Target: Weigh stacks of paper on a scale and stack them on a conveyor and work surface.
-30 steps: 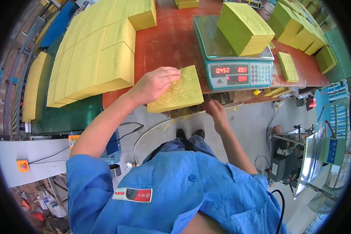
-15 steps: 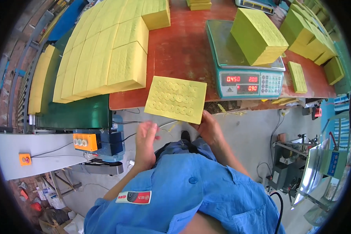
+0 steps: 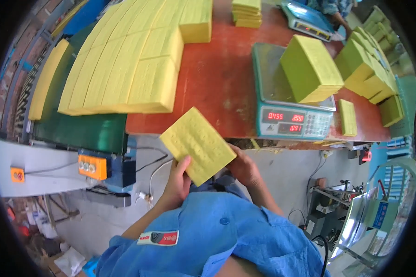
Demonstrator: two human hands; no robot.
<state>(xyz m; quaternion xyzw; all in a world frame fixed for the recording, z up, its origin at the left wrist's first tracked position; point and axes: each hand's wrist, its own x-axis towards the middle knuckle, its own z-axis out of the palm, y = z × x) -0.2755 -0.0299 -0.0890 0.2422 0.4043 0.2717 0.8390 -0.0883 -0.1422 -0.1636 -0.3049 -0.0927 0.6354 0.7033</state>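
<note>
Both my hands hold a yellow sheet of paper [image 3: 199, 143], or a thin wad of such sheets, in front of my body just off the table's near edge. It is turned with a corner toward me, and faint rows of embossed marks run across it. My left hand [image 3: 178, 180] grips its lower left edge, the thumb on top and the other fingers mostly hidden underneath. At the right corner is my right hand [image 3: 246, 169], its fingers closed there and partly behind the paper. A thick stack of yellow paper [image 3: 312, 69] stands on a weighing scale [image 3: 293, 123] at right.
Large blocks of yellow paper [image 3: 143, 83] fill the left of the red table [image 3: 222, 78]. A smaller bundle [image 3: 348, 117] lies right of the scale, near more stacks [image 3: 360, 69]. Beyond are a second scale [image 3: 305, 21] and another person's arm [image 3: 339, 19]. An orange switch box [image 3: 92, 165] sits lower left.
The paper has turned to a diamond position and come closer to me. My left hand, free before, has taken hold of its left edge. The embossed rings look fainter.
</note>
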